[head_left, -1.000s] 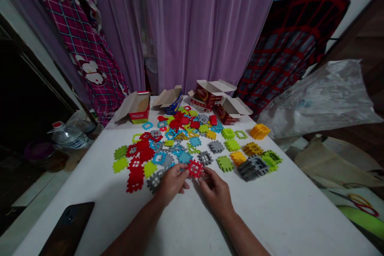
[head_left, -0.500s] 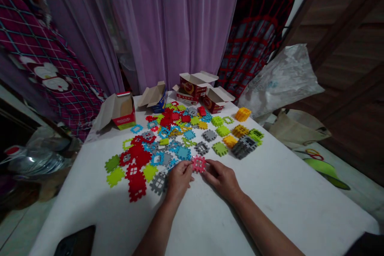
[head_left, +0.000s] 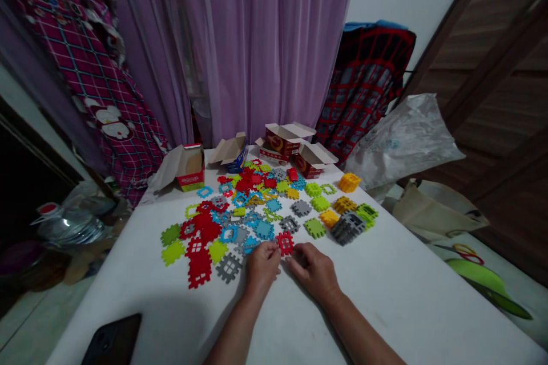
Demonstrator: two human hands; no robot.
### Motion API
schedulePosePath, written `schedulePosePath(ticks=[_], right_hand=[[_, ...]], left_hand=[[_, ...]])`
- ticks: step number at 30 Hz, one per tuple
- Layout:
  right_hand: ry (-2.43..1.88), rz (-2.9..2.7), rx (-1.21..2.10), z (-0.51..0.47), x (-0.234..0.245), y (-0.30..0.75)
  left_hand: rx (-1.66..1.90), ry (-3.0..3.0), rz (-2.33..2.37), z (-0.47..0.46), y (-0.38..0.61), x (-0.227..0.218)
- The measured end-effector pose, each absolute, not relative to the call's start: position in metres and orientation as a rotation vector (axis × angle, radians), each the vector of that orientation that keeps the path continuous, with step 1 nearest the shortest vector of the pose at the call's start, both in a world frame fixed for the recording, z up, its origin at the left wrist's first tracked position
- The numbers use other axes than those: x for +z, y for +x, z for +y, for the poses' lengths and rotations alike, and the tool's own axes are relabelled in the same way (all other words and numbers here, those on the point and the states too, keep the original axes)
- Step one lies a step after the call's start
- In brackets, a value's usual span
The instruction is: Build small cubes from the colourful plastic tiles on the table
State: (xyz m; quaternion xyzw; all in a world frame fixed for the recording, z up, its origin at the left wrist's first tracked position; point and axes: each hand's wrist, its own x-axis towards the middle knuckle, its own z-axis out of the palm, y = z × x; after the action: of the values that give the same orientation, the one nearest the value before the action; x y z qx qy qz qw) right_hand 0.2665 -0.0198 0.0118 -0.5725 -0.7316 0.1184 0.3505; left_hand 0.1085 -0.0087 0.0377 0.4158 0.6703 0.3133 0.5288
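A red square interlocking tile (head_left: 285, 243) with a window-like grid stands between my two hands, above the table's near middle. My left hand (head_left: 261, 267) pinches it at its left edge, thumb and fingers closed. My right hand (head_left: 315, 272) is just to the right of the tile, fingers curved and thumb apart; it seems to be off the tile. A grey window tile (head_left: 229, 267) lies left of my left hand. Beyond it are a large red tile (head_left: 199, 268), blue tiles (head_left: 264, 230) and a grey grid tile (head_left: 290, 224).
Stacks of grey tiles (head_left: 349, 228), green tiles (head_left: 315, 228) and yellow tiles (head_left: 349, 182) stand at the right. Open cardboard boxes, one red (head_left: 192, 177) and one blue (head_left: 237, 164), line the back edge. A phone (head_left: 112, 341) lies at the front left.
The view has tipped up, so the table sits lower in the picture. My right hand's fingers have come away from the red tile, while my left hand still holds it.
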Motion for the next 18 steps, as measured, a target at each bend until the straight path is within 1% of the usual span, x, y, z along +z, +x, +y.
schedulePosePath(ticks=[4, 8, 12, 18], right_hand=[[-1.423, -1.876, 0.292, -0.019, 0.008, 0.267], [-1.476, -1.776, 0.297, -0.019, 0.007, 0.265], [-1.524, -1.744, 0.317, -0.020, 0.009, 0.263], [-1.585, -1.724, 0.350, -0.023, 0.011, 0.266]], left_hand=[[0.766, 0.895, 1.594, -0.011, 0.117, 0.044], [0.846, 0.842, 1.566, -0.014, 0.118, 0.049], [0.900, 0.838, 1.539, -0.015, 0.119, 0.048], [0.872, 0.814, 1.552, -0.011, 0.120, 0.044]])
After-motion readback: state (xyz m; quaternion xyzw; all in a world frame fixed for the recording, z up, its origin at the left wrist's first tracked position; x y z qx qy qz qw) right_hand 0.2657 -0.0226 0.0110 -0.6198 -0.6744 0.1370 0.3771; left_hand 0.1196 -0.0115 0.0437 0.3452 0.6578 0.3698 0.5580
